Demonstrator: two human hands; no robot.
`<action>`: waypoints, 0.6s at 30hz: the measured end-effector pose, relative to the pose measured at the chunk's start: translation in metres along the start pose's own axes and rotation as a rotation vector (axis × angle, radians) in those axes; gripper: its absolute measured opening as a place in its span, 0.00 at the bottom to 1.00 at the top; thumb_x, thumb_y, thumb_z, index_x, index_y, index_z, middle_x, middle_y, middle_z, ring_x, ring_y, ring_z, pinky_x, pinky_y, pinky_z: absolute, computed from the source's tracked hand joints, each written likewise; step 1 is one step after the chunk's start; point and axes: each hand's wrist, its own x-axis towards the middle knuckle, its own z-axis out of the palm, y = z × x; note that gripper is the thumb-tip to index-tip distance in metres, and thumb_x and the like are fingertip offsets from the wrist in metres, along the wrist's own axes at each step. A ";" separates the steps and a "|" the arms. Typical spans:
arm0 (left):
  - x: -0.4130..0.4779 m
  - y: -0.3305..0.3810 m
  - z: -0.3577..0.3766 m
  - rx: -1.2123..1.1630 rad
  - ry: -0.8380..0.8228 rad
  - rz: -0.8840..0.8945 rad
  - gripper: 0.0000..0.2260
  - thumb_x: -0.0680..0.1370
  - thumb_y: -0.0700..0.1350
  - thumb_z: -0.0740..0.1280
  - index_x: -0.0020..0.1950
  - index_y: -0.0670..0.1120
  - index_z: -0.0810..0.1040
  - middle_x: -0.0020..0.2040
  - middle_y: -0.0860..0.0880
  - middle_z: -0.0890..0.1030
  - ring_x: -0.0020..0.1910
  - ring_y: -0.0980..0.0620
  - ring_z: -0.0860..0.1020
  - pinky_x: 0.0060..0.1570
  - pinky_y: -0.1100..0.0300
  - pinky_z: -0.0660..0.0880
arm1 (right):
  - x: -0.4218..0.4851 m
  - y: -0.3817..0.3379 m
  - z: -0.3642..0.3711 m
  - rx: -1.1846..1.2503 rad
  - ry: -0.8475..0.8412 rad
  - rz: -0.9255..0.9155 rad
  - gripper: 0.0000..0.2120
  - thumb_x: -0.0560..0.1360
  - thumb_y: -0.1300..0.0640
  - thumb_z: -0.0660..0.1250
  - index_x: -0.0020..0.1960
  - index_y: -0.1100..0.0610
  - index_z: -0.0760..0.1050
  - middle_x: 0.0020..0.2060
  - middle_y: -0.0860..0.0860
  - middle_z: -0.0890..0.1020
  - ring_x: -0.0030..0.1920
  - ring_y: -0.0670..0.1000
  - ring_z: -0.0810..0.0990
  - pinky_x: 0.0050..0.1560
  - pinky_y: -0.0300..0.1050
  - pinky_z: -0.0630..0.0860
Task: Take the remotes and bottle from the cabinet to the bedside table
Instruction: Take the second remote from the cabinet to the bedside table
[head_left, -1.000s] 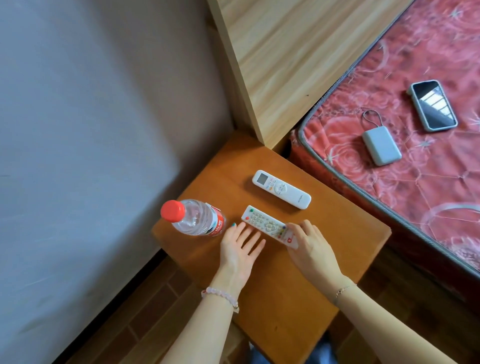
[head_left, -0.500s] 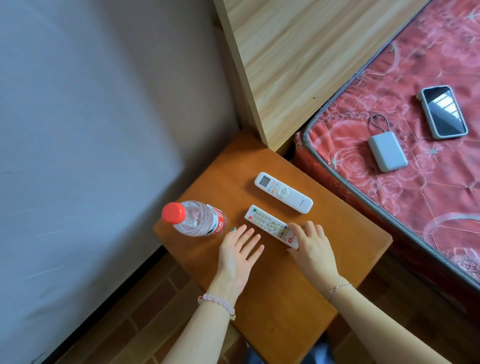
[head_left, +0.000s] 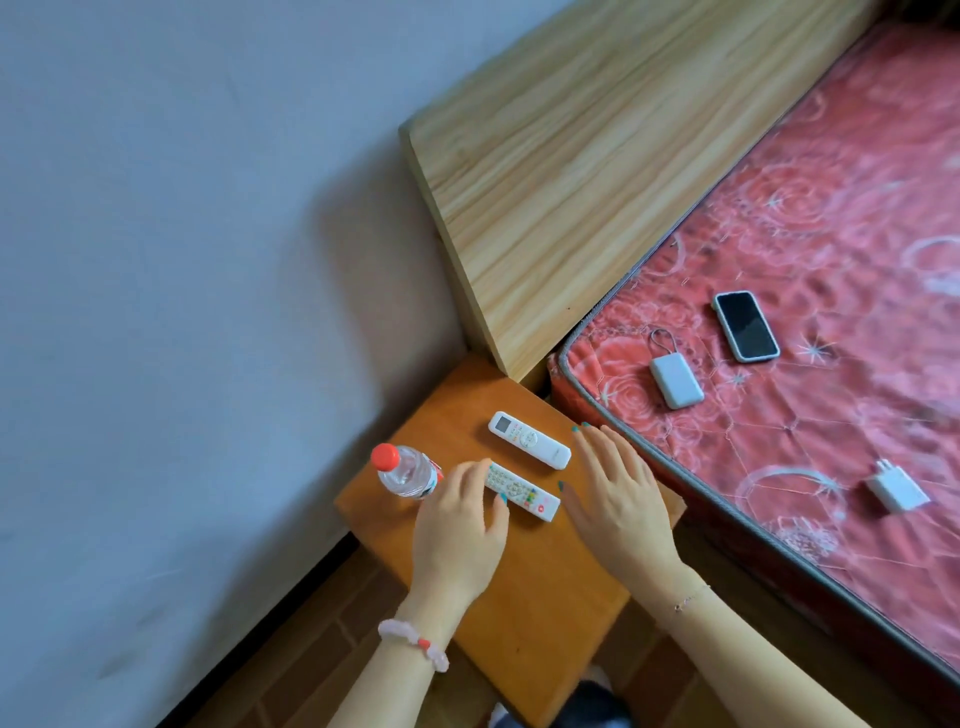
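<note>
Placement looked essentially done: all three task items sat on the orange-brown wooden bedside table (head_left: 524, 587), so I judged this as the final tidy-up step rather than a carry. Taking the clear plastic water bottle with red cap (head_left: 404, 472) as landmark: it stood upright at the table's left edge by the grey wall. White button-covered TV remote with a red mark at one end (head_left: 523, 490) lay flat just right of the bottle, long axis running from the bottle down and right, red-marked end pointing away from the bottle toward the bed. White air-conditioner remote with a small display (head_left: 529, 439) lay flat beyond it, farther from the bottle, roughly parallel, display end up-left toward the wall, with a narrow gap between the two remotes. Left hand (head_left: 457, 535) rested between the bottle and the TV remote, fingers loosely curled with tips on the remote's near end; touching it, not clamped around it. Right hand (head_left: 618, 499) was spread flat, fingers extended, at the table's bed-side edge right of both remotes, gripping nothing. Pale wood headboard (head_left: 597, 171) and red patterned mattress (head_left: 831, 312) lay well right of the bottle. Next move probably called for a light nudge to square the TV remote, then lifting both hands clear without knocking the bottle.
</note>
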 end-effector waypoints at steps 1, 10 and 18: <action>-0.007 0.006 -0.014 0.073 0.039 0.053 0.23 0.80 0.56 0.55 0.74 0.53 0.60 0.73 0.55 0.65 0.71 0.56 0.64 0.63 0.64 0.67 | -0.003 -0.003 -0.017 0.001 0.034 0.009 0.27 0.71 0.51 0.69 0.66 0.60 0.68 0.63 0.57 0.75 0.65 0.58 0.72 0.62 0.55 0.71; -0.049 0.034 -0.111 0.272 0.339 0.377 0.20 0.74 0.50 0.63 0.64 0.44 0.75 0.60 0.44 0.79 0.60 0.44 0.77 0.56 0.44 0.76 | -0.056 -0.029 -0.127 -0.019 0.256 0.099 0.26 0.74 0.47 0.54 0.66 0.61 0.69 0.63 0.56 0.74 0.65 0.58 0.71 0.62 0.57 0.71; -0.107 0.020 -0.149 0.218 0.463 0.603 0.20 0.74 0.48 0.65 0.65 0.43 0.74 0.60 0.42 0.78 0.60 0.42 0.76 0.58 0.43 0.73 | -0.130 -0.086 -0.169 -0.075 0.392 0.164 0.25 0.74 0.47 0.53 0.66 0.60 0.67 0.63 0.56 0.74 0.65 0.57 0.70 0.63 0.55 0.71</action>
